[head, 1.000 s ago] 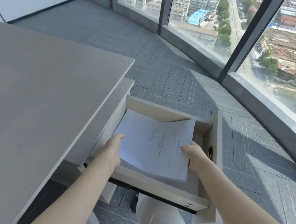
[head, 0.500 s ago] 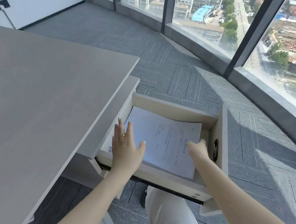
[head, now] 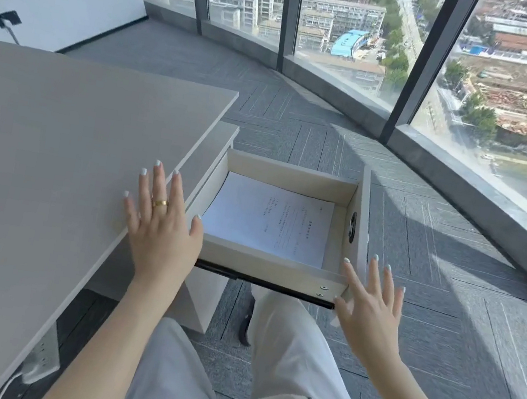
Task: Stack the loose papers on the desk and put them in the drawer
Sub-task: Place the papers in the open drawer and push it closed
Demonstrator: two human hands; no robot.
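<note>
Papers [head: 268, 222] lay flat on the floor of the open drawer [head: 274, 266], squared up as one stack and touching neither hand. The left hand [head: 162, 221] was spread wide, fingers apart and empty, hovering over the edge of the surface [head: 57, 139] just beside the drawer's left wall. The right hand [head: 368, 300] was open too, fingers fanned, holding nothing, right by the drawer front [head: 361, 228] at its near corner. No loose sheets showed on the surface. By my reading, the stacking and the drop-in were done, and closing was the step in hand! The next move called for a palm flat on that front panel and a straight, even push along the runners, fingers kept clear of the gap.
</note>
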